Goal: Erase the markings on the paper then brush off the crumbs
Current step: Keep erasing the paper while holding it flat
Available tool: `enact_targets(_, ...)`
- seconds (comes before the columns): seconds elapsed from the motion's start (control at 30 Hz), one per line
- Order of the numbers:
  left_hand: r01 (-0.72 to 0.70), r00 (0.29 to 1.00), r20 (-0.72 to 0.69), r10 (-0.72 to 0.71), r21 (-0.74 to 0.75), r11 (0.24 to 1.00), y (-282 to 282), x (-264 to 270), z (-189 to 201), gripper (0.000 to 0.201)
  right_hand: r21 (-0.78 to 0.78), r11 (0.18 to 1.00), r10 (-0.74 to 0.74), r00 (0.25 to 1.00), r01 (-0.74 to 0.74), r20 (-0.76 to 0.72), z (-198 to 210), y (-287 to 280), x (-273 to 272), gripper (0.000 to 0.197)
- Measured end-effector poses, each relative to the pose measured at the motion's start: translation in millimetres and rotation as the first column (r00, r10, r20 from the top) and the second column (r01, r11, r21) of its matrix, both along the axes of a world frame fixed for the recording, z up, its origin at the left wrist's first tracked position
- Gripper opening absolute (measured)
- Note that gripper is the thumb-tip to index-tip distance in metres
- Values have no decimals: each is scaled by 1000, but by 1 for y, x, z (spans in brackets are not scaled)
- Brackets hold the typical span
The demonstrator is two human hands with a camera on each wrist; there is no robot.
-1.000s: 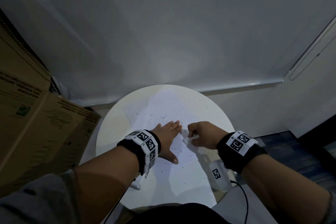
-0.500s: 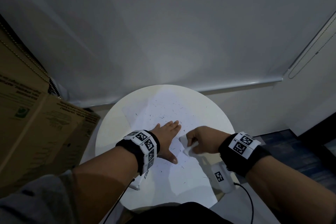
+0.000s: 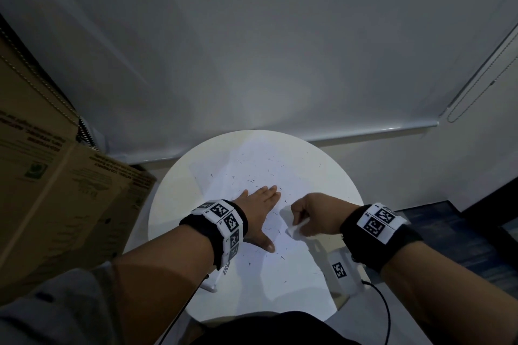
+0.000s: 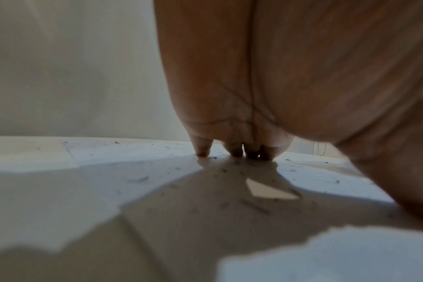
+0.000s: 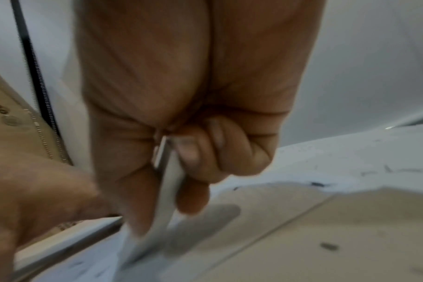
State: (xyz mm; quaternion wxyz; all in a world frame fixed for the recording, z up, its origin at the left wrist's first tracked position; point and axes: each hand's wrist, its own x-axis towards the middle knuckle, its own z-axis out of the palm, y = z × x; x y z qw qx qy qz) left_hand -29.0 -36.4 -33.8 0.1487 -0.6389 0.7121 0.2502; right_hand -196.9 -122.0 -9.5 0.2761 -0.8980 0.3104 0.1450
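A white sheet of paper (image 3: 252, 159) lies on a round white table (image 3: 165, 204), strewn with dark eraser crumbs (image 3: 251, 180). My left hand (image 3: 260, 204) lies flat on the paper with straight fingers, thumb spread toward me; its fingertips (image 4: 232, 150) press the sheet (image 4: 133, 158). Just to its right, my right hand (image 3: 314, 213) pinches a white eraser (image 3: 295, 228) whose lower end touches the paper. From the right wrist, thumb and curled fingers (image 5: 205, 152) clamp the flat eraser (image 5: 164, 190). No markings stand out among the crumbs.
A large cardboard box (image 3: 42, 190) stands against the table's left side. A white tagged block (image 3: 340, 272) with a black cable (image 3: 384, 311) sits under my right wrist at the table's right edge. Behind the table is a wall with a blind and its bead chain (image 3: 462, 101).
My right hand has dragged the eraser across the paper toward me and slightly right. The left hand has stayed flat in the same spot.
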Motion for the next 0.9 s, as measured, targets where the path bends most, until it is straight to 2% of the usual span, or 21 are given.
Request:
enact_targets(0.07,0,1000,-4,0,-4,1000,0,0,0,119,-9,999,31,999,-31,-22,2,3,2,7)
enact_targets(0.2,-10,1000,-7,10,-8,1000,0,-1,2,119,-120,992,-27,999,32,45,1,-3,6,9)
enact_targets(0.33,0,1000,0,0,1,1000,1,-1,3,118,11,999,38,999,-37,-27,2,3,0,8)
enact_targets(0.4,3,1000,-5,-3,2,1000,1,-2,4,118,-6,999,46,998,-46,-39,2,2,1,9)
enact_targets(0.53,-8,1000,-6,8,-4,1000,1,-2,4,118,-118,990,-67,997,72,42,-3,-6,5,11)
enact_targets(0.7,6,1000,5,-6,2,1000,0,-1,2,118,20,998,61,997,-60,-47,0,6,1,12)
enact_targets(0.83,-5,1000,0,5,-5,1000,-1,-1,1,118,-136,990,-32,999,38,44,-1,0,11,13)
enact_targets(0.9,-6,1000,1,6,-7,1000,-1,-1,1,118,-121,992,-19,999,24,43,0,2,12,9)
